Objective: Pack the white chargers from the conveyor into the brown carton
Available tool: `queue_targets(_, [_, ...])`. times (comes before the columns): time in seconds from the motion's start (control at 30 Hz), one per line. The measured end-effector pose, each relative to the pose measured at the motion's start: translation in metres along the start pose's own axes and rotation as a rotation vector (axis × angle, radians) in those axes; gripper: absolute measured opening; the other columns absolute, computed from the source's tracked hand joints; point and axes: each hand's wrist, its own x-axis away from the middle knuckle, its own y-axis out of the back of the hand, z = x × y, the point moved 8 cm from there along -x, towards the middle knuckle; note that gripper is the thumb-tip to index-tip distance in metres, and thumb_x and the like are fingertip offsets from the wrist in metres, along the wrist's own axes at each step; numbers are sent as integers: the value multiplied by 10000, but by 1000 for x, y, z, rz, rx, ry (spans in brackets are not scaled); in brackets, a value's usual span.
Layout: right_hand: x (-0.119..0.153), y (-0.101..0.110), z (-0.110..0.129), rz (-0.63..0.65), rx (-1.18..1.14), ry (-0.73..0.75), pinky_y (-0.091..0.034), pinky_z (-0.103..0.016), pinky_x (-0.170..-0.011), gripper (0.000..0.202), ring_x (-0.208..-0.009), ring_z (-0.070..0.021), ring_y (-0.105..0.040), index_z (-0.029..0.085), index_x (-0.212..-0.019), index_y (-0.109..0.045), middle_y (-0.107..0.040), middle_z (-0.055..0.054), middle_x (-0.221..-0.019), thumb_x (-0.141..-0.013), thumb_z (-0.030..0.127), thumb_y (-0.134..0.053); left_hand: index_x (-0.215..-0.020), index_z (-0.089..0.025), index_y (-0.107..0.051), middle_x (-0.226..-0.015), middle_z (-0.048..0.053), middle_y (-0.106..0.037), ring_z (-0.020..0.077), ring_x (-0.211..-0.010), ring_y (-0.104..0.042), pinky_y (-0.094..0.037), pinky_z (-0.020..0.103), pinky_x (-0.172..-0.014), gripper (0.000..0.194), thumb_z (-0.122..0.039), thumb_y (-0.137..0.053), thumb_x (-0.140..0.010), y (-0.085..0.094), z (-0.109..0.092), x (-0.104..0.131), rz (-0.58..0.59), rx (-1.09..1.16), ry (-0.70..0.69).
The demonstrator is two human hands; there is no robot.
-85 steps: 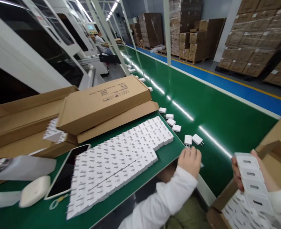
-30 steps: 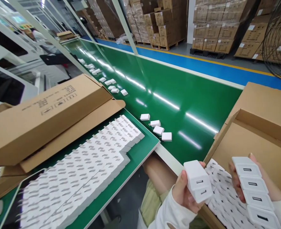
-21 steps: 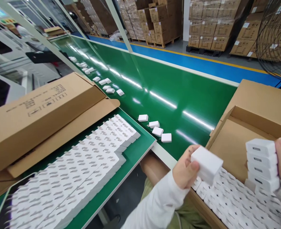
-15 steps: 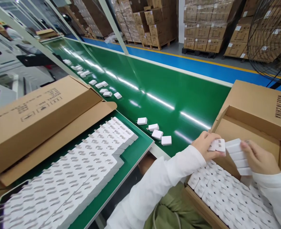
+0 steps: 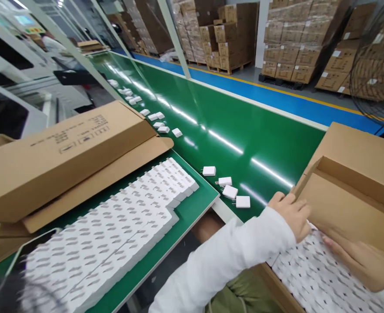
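My left hand [image 5: 291, 215], fingers bent downward, is over the left end of the packed white plug chargers [image 5: 315, 274] in the open carton [image 5: 345, 202]. Its fingertips and anything in them are hidden from view. Along the far side of the same chargers lies my right hand [image 5: 368, 263], slightly blurred, its fingers stretched out and touching the rows. No charger shows in its grasp. The chargers in the carton stand close together in rows, prongs up.
A block of upright chargers [image 5: 113, 234] covers much of the green side table [image 5: 198, 204]. Behind it stands a long carton [image 5: 71, 152]. Loose chargers [image 5: 230, 192] lie on the green belt [image 5: 218, 113]. A fan [image 5: 374, 65] and stacked boxes [image 5: 289, 43] stand beyond.
Both hands have come down into the carton. The several chargers held up in each hand are no longer visible above the rows. The view has shifted left.
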Motion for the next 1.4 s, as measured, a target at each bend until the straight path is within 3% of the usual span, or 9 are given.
queue_targets(0.1, [-29,25,-2,-28,53,0,-548,-389,-750,394,-980,-251,-597,309,-1114,-543,-636,-23,-1083,-858,478,-295,-1027,-173,-553,-1042,46,-606,202,-857,-499,-350,365,-698,262,-159,-445,-788,1,50,39,-135,-199,224])
queue_targets(0.2, [-78,40,36,-53,56,-26,-539,-382,-705,383,-908,-238,-610,283,-1058,-573,-643,-30,-1045,-865,480,-308,-1083,-113,-528,-971,85,-619,200,-811,-527,-372,349,-648,293,-160,-483,-797,-20,81,68,-155,-377,263])
queue_targets(0.47, [-200,-26,170,144,191,265,-411,-339,-896,353,-1094,-226,-482,166,-1150,-515,-570,-83,-1152,-806,239,-483,-1027,-188,-540,-942,35,-622,176,-915,-542,-402,355,-816,220,-148,-374,-887,-19,88,87,-204,-374,196])
queue_targets(0.63, [-227,-49,182,271,283,288,-433,-323,-710,209,-925,-242,-581,200,-953,-616,-650,-70,-975,-772,283,-550,-988,-151,-567,-923,103,-623,202,-849,-567,-440,307,-617,238,-160,-349,-890,-28,110,79,-117,-358,215])
queue_targets(0.77, [-239,-22,178,186,345,203,-371,-306,-596,180,-774,-232,-601,200,-850,-580,-651,-68,-853,-778,348,-506,-930,-163,-574,-835,61,-634,176,-810,-562,-445,297,-623,236,-132,-345,-887,-38,115,64,-44,-290,199])
queue_targets(0.9, [-255,-10,193,69,367,165,-350,-323,-694,219,-808,-212,-567,176,-912,-513,-628,-68,-847,-772,345,-498,-845,-160,-590,-824,49,-642,174,-840,-567,-455,314,-717,183,-134,-410,-856,-37,113,53,23,-218,205])
queue_targets(1.03, [-261,-38,220,82,382,178,-344,-362,-782,368,-992,-230,-490,197,-1018,-495,-599,-55,-1010,-674,204,-626,-908,-123,-580,-869,85,-642,206,-801,-574,-463,316,-624,152,-180,-518,-781,-20,107,84,46,-164,253])
queue_targets(1.23, [-254,-69,238,208,445,175,-426,-378,-809,247,-987,-199,-504,144,-1033,-543,-544,-72,-1084,-792,193,-555,-919,-223,-576,-903,17,-674,228,-875,-561,-453,408,-783,350,-315,-727,-617,33,107,175,-412,340,451])
queue_targets(1.4, [-251,-58,236,279,404,164,-458,-402,-773,245,-954,-219,-545,144,-1009,-556,-577,-92,-1052,-790,253,-552,-934,-180,-586,-917,78,-676,205,-911,-621,-509,308,-791,335,-359,-696,-673,44,93,192,-735,753,322])
